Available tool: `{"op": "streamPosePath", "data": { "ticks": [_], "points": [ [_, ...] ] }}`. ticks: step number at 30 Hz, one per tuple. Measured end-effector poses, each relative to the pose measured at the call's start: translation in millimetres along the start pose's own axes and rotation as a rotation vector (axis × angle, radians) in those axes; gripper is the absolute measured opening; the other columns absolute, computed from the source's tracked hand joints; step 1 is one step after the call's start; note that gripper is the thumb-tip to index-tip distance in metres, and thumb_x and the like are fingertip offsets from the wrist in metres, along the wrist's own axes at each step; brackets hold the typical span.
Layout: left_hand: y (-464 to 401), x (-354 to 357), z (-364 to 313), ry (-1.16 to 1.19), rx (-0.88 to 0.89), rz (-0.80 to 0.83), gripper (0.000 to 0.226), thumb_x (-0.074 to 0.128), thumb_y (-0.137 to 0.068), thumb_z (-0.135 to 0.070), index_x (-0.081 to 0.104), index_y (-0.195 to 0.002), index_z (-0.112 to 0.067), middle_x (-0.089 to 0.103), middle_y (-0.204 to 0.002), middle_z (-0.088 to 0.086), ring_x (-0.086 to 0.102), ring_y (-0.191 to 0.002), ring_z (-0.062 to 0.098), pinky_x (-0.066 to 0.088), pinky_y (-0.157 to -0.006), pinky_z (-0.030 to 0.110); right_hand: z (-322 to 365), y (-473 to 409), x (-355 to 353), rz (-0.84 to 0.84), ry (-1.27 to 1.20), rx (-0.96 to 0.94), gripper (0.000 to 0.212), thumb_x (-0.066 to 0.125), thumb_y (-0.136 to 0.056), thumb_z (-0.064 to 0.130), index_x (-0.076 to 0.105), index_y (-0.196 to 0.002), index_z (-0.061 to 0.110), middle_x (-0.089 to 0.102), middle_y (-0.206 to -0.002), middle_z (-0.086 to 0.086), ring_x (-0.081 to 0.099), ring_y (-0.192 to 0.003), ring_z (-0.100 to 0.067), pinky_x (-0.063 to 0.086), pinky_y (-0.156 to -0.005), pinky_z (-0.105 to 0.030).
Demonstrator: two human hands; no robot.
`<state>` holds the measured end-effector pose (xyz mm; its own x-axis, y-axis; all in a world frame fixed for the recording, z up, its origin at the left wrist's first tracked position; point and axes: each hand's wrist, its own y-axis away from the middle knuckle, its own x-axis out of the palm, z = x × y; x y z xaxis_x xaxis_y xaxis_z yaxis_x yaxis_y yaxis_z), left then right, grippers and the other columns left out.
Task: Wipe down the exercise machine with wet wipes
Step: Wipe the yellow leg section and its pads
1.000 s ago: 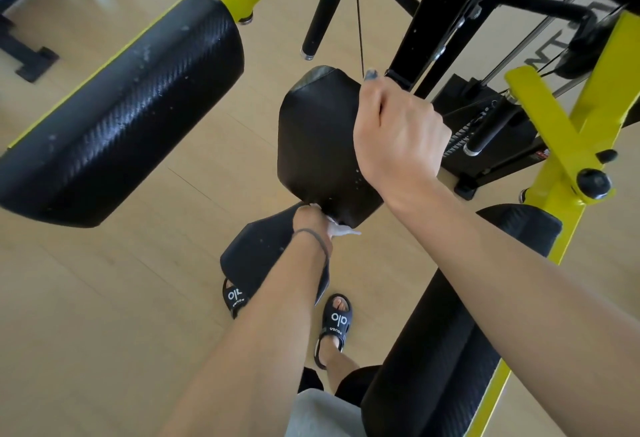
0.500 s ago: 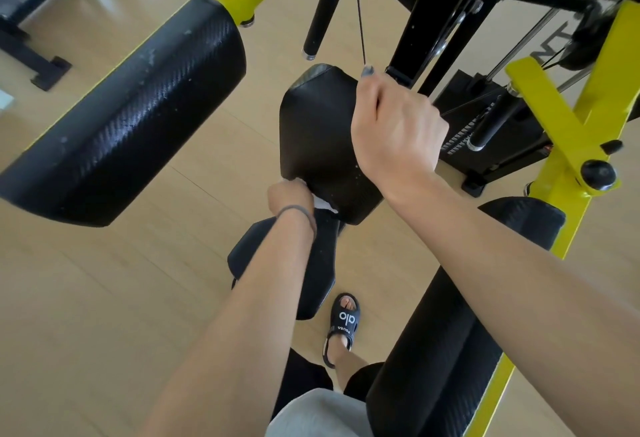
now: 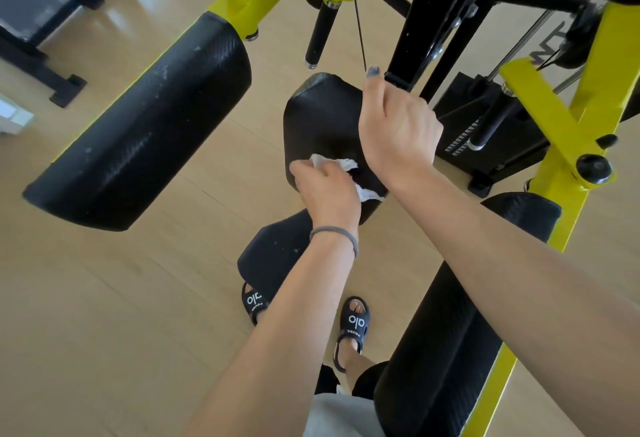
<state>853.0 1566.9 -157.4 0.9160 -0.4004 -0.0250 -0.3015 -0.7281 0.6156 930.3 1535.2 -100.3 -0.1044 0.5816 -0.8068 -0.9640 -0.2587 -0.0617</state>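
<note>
Now my left hand (image 3: 325, 191) grips a wipe (image 3: 341, 166) against the pad (image 3: 318, 114), mid-wipe; my right hand (image 3: 398, 128) clasps its top edge. Next, I'd sweep upward.

- Two big black roller pads are seen, one (image 3: 138, 125) left, one (image 3: 450, 315) right
- Two smaller black pads: back pad (image 3: 322, 118), seat (image 3: 277, 249)
- One white wipe (image 3: 346, 165)
- Two hands: left (image 3: 327, 191), right (image 3: 398, 128)
- Two black sandals (image 3: 353, 326)

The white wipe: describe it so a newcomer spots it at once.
Start at the black-and-yellow exercise machine. At its centre is a black back pad; the left hand grips the wipe against its lower part. It is the only crumpled white thing among black pads.
</note>
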Motion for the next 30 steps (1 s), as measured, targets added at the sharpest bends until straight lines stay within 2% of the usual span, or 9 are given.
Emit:
{"op": "streamPosePath", "data": {
  "ticks": [3, 5, 6, 8, 10, 14, 20, 26, 30],
  "points": [
    [-15, 13, 26, -0.092, -0.252, 0.016, 0.029, 0.04, -0.106, -0.02, 0.046, -0.13, -0.005, 0.058, -0.125, 0.015, 0.06, -0.111, 0.031, 0.052, -0.086, 0.036, 0, 0, -3, 0.031, -0.043, 0.027, 0.058, 0.022, -0.11, 0.043, 0.044, -0.061, 0.019, 0.054, -0.06, 0.003, 0.05, -0.058, -0.01, 0.03, -0.054, -0.029],
    [-16, 11, 54, -0.702, -0.126, 0.064, 0.04, 0.043, -0.106, -0.035, 0.052, -0.137, -0.012, 0.059, -0.133, 0.01, 0.055, -0.124, 0.031, 0.044, -0.101, 0.043, 0, -2, -7, 0.065, -0.115, 0.057, 0.06, 0.021, -0.11, 0.043, 0.058, -0.07, 0.018, 0.057, -0.065, 0.005, 0.051, -0.063, -0.01, 0.035, -0.062, -0.033],
    [-15, 13, 50, -0.694, -0.102, 0.091, 0.038, 0.044, -0.105, -0.034, 0.053, -0.135, -0.012, 0.06, -0.131, 0.011, 0.055, -0.123, 0.031, 0.044, -0.101, 0.044, -2, -5, -8, 0.1, -0.156, 0.077, 0.061, 0.019, -0.11, 0.043, 0.068, -0.084, 0.017, 0.062, -0.073, 0.004, 0.055, -0.07, -0.012, 0.04, -0.069, -0.035],
    [4, 13, 22, -0.168, -0.095, 0.08, 0.022, 0.043, -0.104, -0.016, 0.049, -0.124, -0.007, 0.058, -0.124, 0.02, 0.06, -0.113, 0.036, 0.051, -0.095, 0.047, -8, -12, -10, 0.195, -0.283, 0.146, 0.062, 0.016, -0.109, 0.042, 0.072, -0.11, 0.016, 0.07, -0.095, -0.002, 0.062, -0.092, -0.022, 0.049, -0.088, -0.04],
    [30, 15, 5, -0.016, 0.105, 0.064, 0.01, 0.038, -0.103, -0.009, 0.042, -0.104, -0.019, 0.056, -0.116, 0.017, 0.062, -0.099, 0.028, 0.057, -0.084, 0.04, -19, -16, -12, 0.277, -0.515, 0.298, 0.064, 0.019, -0.107, 0.047, 0.077, -0.1, 0.024, 0.075, -0.098, 0.001, 0.066, -0.101, -0.023, 0.051, -0.099, -0.043],
    [49, 16, -5, -0.177, 0.56, 0.083, 0.013, 0.035, -0.104, -0.007, 0.036, -0.095, -0.015, 0.05, -0.103, 0.013, 0.05, -0.077, 0.008, 0.05, -0.064, 0.02, -34, -9, -15, 0.347, -0.753, 0.42, 0.063, 0.025, -0.107, 0.05, 0.078, -0.082, 0.029, 0.078, -0.09, 0.004, 0.071, -0.097, -0.017, 0.053, -0.1, -0.039],
    [10, 2, 33, -0.254, -0.043, 0.028, 0.012, 0.034, -0.101, -0.005, 0.043, -0.103, -0.012, 0.061, -0.119, 0.024, 0.064, -0.104, 0.032, 0.053, -0.098, 0.046, -38, -2, -13, 0.386, -0.831, 0.479, 0.055, 0.024, -0.108, 0.05, 0.073, -0.089, 0.034, 0.074, -0.1, 0.007, 0.066, -0.104, -0.013, 0.05, -0.098, -0.035],
    [52, 16, -1, -0.461, 0.891, 0.084, 0.011, 0.033, -0.102, -0.009, 0.036, -0.092, -0.014, 0.049, -0.099, 0.016, 0.053, -0.078, 0.026, 0.049, -0.067, 0.025, -57, 7, -4, 0.389, -1.047, 0.647, 0.062, 0.04, -0.094, 0.062, 0.065, -0.133, 0.021, 0.065, -0.135, -0.006, 0.055, -0.132, -0.022, 0.036, -0.118, -0.046],
    [23, -2, 11, -0.717, 0.937, 0.226, 0.01, 0.038, -0.103, -0.014, 0.048, -0.104, -0.012, 0.042, -0.096, -0.001, 0.033, -0.076, 0.007, 0.036, -0.069, 0.006, -70, 12, -4, 0.443, -1.15, 0.663, 0.061, 0.024, -0.108, 0.05, 0.065, -0.132, 0.01, 0.073, -0.123, -0.008, 0.068, -0.114, -0.018, 0.051, -0.099, -0.031]
  ]
}}
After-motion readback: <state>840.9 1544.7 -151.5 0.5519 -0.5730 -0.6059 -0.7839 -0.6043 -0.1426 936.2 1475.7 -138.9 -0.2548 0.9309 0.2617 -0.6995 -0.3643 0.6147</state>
